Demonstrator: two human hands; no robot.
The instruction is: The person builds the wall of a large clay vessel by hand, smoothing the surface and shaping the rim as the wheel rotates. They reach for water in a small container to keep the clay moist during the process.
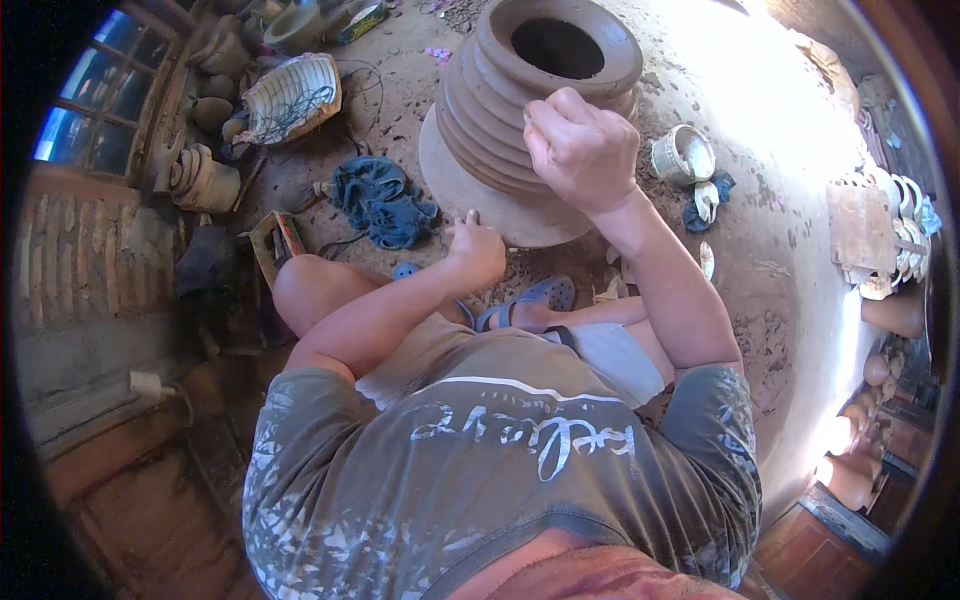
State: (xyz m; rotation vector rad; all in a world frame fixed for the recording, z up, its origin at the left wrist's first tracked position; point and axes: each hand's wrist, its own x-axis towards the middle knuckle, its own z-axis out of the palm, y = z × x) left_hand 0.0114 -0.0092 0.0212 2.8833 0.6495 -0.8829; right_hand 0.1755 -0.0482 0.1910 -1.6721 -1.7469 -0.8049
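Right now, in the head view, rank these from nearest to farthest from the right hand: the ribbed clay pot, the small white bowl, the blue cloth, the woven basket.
From the right hand:
1. Ribbed brown clay pot, touching it, just left.
2. Small white bowl, on the ground to the right.
3. Crumpled blue cloth, left of the pot's round base.
4. Pale woven basket, far upper left.
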